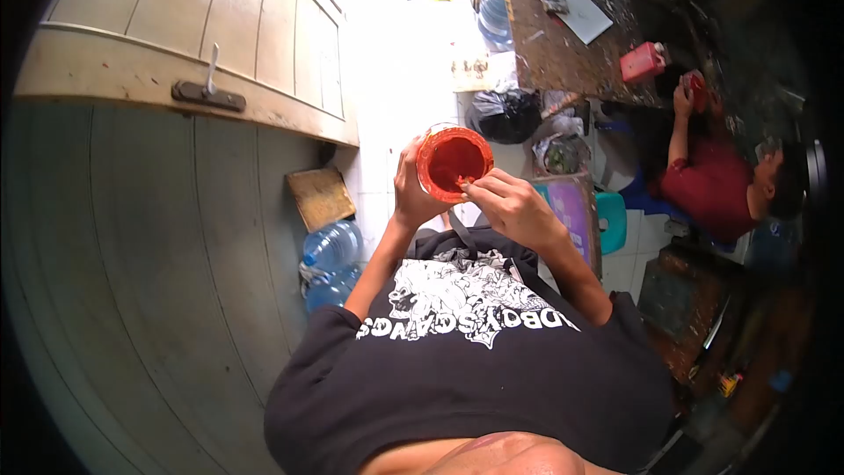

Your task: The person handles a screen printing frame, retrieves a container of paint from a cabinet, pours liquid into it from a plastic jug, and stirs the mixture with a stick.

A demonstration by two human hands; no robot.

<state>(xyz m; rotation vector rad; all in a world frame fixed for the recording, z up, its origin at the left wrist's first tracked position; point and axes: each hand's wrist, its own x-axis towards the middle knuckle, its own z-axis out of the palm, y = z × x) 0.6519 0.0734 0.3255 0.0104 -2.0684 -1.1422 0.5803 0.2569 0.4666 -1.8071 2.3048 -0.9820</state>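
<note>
A round container (454, 164), red inside and around its rim, is held up in front of my chest with its opening toward the camera. My left hand (413, 183) is wrapped round its left side. At the lower right of the rim, my right hand (507, 200) pinches something small and red-coated that reaches into the opening. Most of that thing is hidden by my fingers and the red matter, so I cannot make out what it is.
A door (211, 44) with a handle stands at the left, above blue water bottles (332, 246). At the right, a seated person in a red shirt (716, 189) holds a red object beside a workbench (563, 57) bearing a pink jerrycan (643, 62). Black bags (504, 116) lie below the bench.
</note>
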